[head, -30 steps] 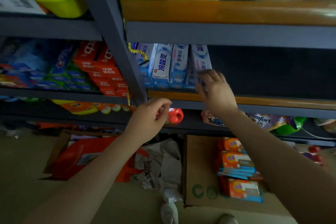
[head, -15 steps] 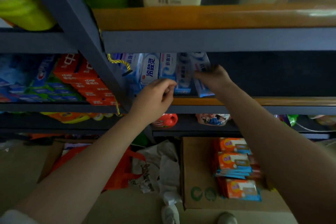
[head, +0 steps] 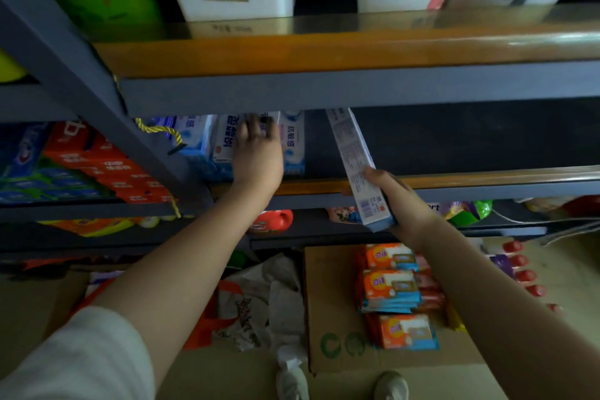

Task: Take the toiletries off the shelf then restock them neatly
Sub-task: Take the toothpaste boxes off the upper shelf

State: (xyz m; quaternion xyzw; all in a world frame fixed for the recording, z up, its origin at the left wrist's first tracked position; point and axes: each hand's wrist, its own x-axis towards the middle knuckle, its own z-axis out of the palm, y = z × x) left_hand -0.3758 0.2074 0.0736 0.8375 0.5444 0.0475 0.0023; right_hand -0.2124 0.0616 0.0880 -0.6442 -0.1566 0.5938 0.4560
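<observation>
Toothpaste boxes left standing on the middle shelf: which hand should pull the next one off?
Left, probably. The left hand is already up against the standing toothpaste boxes, fingers reaching over them, holding nothing. The right hand is occupied, gripping a pulled box out past the shelf edge.

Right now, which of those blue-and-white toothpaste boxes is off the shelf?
The tilted toothpaste box gripped by the right hand; the other boxes stand upright on the shelf.

The shelf frame (head: 324, 91) looks like matt grey painted metal, its boards edged in glossy orange trim (head: 324, 52) (it reflects the boxes above). The toothpaste box (head: 354, 159) is smooth printed card; the floor carton (head: 328, 295) is rough brown cardboard.
</observation>
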